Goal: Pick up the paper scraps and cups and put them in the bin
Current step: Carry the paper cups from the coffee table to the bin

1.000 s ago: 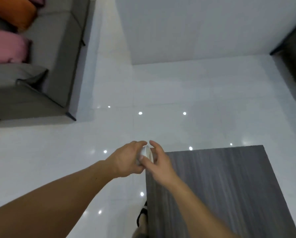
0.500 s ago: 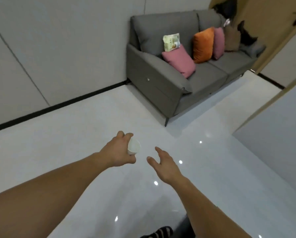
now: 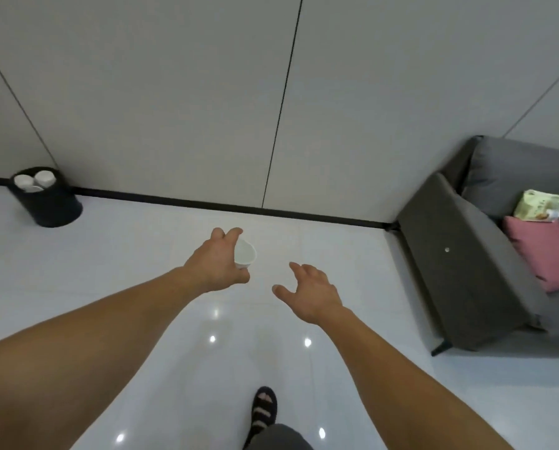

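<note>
Left hand [image 3: 218,261] grips white cup [image 3: 245,253].

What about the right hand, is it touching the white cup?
Apart. The head view shows bare floor between the open right hand and the white cup, which only the left hand grips.

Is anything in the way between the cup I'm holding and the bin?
Nothing visible: only bare glossy white floor separates the small white paper cup in the left hand from the round black bin.
</note>
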Tool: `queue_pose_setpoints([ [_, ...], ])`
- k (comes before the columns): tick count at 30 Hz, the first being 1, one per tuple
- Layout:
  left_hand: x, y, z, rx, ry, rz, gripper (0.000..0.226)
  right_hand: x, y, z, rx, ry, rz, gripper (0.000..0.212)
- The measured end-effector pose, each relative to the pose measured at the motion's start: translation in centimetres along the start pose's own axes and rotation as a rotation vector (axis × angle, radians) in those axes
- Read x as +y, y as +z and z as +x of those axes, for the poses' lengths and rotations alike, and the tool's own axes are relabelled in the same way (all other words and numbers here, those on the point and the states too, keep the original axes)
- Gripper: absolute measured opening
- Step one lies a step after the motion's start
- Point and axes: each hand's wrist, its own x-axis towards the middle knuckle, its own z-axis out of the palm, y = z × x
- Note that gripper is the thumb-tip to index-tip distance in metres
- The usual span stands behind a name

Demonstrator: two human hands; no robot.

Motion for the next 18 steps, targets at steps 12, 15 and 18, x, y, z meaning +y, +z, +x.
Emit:
queue_pose_setpoints([
  [12, -11.6, -9.9, 2.8, 0.315, -0.47, 0.034, 0.077, -14.2, -2.8, 16.8, -0.122, -0.428, -0.078, 0.079],
  [15, -14.8, -11.0, 1.8, 0.347, -0.571, 0.006, 0.075, -18.4, -2.2, 18.8, -0.18, -0.5, -0.121, 0.079],
  [18, -19.0, -12.4, 1.6, 0.41, -0.665, -0.031, 0.075, -23.6, -1.3, 21.1, -0.212, -0.584, -0.178, 0.079],
])
